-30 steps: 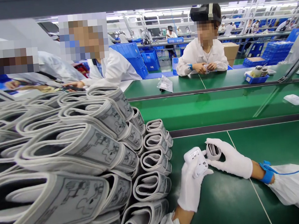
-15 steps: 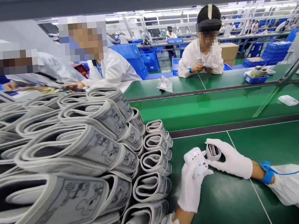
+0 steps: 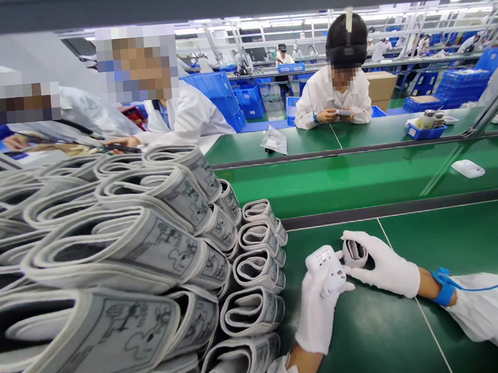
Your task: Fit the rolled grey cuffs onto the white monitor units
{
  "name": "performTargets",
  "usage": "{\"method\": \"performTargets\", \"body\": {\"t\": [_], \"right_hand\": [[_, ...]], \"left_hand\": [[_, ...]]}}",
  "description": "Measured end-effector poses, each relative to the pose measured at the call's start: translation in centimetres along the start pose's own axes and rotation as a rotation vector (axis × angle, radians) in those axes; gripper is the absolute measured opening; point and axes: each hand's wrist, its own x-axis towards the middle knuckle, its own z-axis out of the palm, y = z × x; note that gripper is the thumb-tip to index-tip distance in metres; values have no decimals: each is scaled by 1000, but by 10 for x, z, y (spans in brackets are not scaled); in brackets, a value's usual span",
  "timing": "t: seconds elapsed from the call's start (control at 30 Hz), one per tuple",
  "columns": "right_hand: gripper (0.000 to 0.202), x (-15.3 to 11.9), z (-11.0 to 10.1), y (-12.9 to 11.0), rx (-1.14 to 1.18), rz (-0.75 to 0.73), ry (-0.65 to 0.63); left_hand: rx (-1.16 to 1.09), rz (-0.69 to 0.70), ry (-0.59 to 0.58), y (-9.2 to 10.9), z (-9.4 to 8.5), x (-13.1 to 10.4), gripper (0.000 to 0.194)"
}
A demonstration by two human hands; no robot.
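Across the way, a small blue tray (image 3: 426, 132) holds little bottles (image 3: 430, 118), with blue crates (image 3: 235, 95) stacked behind. Here on the green worktop (image 3: 364, 335), folded gray cuffs (image 3: 150, 246) pile high at left. The left hand (image 3: 317, 310) is clamped on a white plastic device (image 3: 325, 269), thumb over its face; just beside it, the right hand (image 3: 382, 262) curls round a rolled cuff (image 3: 355, 253). Another white device (image 3: 468, 168) lies on the green strip (image 3: 339, 185) past the dark edge (image 3: 384, 208). Open worktop runs rightward beyond the right hand.
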Motion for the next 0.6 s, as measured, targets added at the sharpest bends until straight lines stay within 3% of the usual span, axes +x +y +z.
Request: {"method": "performTargets", "body": {"t": [0.2,0.47,0.53,0.6], "right_hand": [[70,0,-3,0,-14,-6,2],[70,1,3,0,15,11,15],[71,9,-11,-2,43,60,53],[72,18,-44,-5,46,171,157]], "left_hand": [[-3,-12,-9,0,1,-2,63],[5,-10,12,0,1,-2,56],[15,3,5,1,0,-2,55],[14,12,-2,1,-1,-1,57]]}}
